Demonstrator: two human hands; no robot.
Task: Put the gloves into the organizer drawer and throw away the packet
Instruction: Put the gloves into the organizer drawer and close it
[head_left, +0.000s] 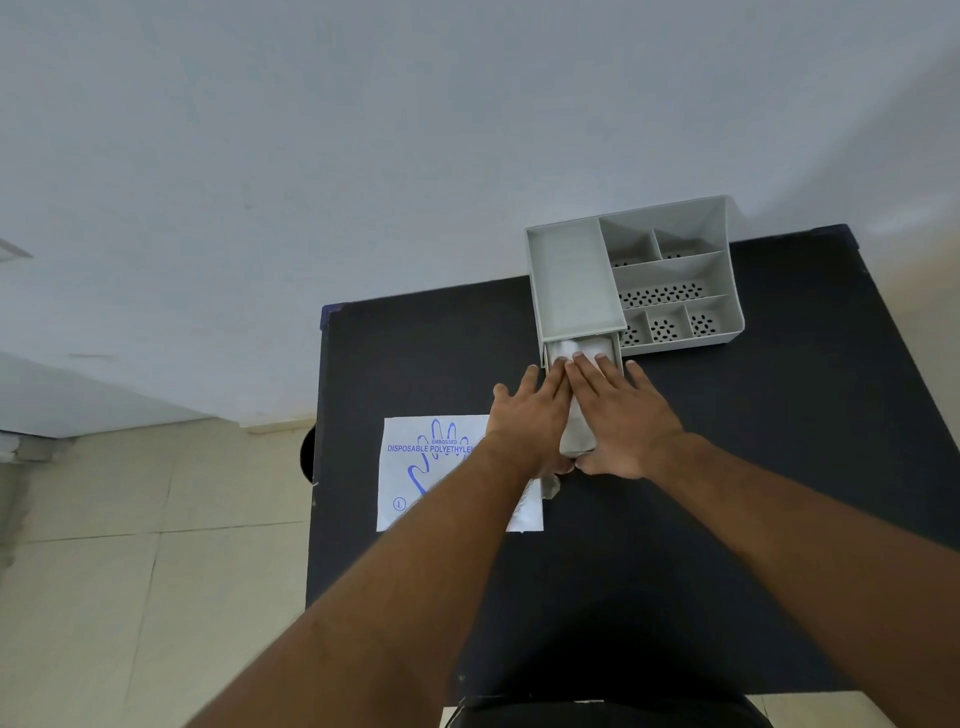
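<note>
Packet (415, 467) lies flat on the dark table (727, 467), left of the hands, partly covered by the left forearm. Left hand (530, 421) is laid flat, fingers spread, beside the folded gloves (577, 415). Gloves are pressed between both hands, far end inside the pulled-out drawer (582, 349) of the grey organizer (675, 270). Right hand (623, 415) is laid flat on them; thumb contact probably underneath, obscured.

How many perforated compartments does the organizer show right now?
6 show holes: two at the back, one long middle one, three in front. The left tray looks solid; parts of the floors are hidden.
</note>
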